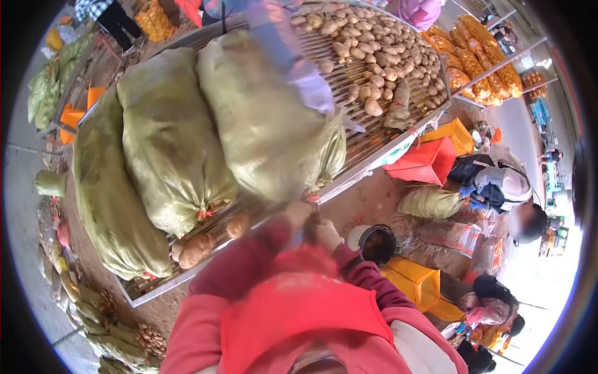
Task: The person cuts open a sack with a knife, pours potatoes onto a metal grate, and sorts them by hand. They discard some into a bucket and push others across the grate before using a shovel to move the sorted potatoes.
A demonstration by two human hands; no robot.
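1. The green sack [268, 118] lies full on a slatted rack [361, 146], its tied mouth at the near edge of the rack; a red tie [311, 198] shows at that mouth.
2. The left hand [298, 214], in a pale glove, is at the mouth of the sack, just under the tie; it is blurred, so I cannot tell whether it grips or only touches.
3. The right hand [327, 235], gloved too, is just beside the left, fingers curled together; whether it pinches anything cannot be told; both arms wear red sleeves.
4. Two other sacks [168, 143] lie alongside on the rack, to the left, touching one another; a few large potatoes [196, 249] rest at the near edge of the rack, under their tied ends.
5. A heap of loose potatoes [374, 50] covers the far end of the rack; another person's blurred sleeve [293, 50] reaches over the green sack there.
6. On the ground to the right of the hands stands a dark bucket [377, 244]; a yellow crate [414, 280] is just beside it; farther off a red bin [427, 161].
7. A crouching person [498, 184] in blue gloves holds a small green bag [430, 202] near the red bin; orange mesh bags [479, 56] are stacked beyond the rack.
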